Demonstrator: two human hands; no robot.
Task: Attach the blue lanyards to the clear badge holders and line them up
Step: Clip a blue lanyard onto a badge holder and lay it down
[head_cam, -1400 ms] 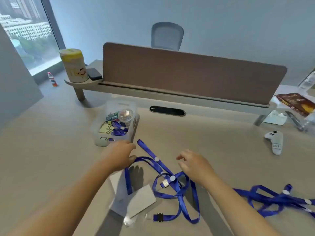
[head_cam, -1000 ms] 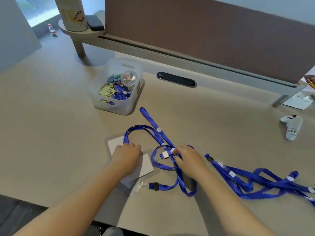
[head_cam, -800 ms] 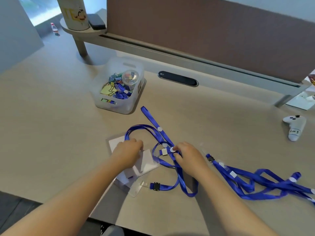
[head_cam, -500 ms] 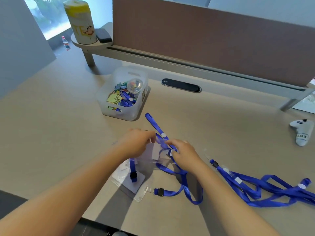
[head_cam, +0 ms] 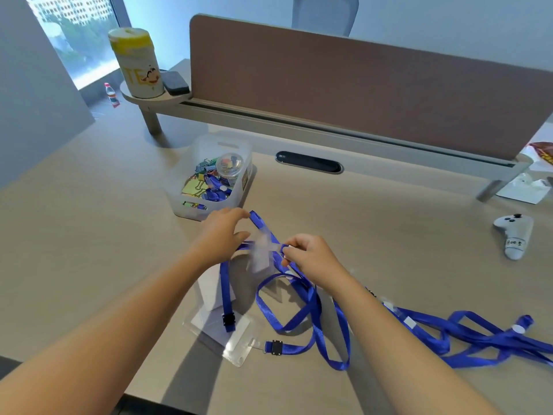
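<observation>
Clear plastic, blurred, hangs between the two hands above the middle of the bench: a badge holder (head_cam: 262,253), pinched by the left hand (head_cam: 223,235) at its left side. The right hand (head_cam: 305,256), just to its right, pinches the end of a blue lanyard (head_cam: 311,304). To my eye, the right hand must carry that end left, toward the holder's top edge.
</observation>
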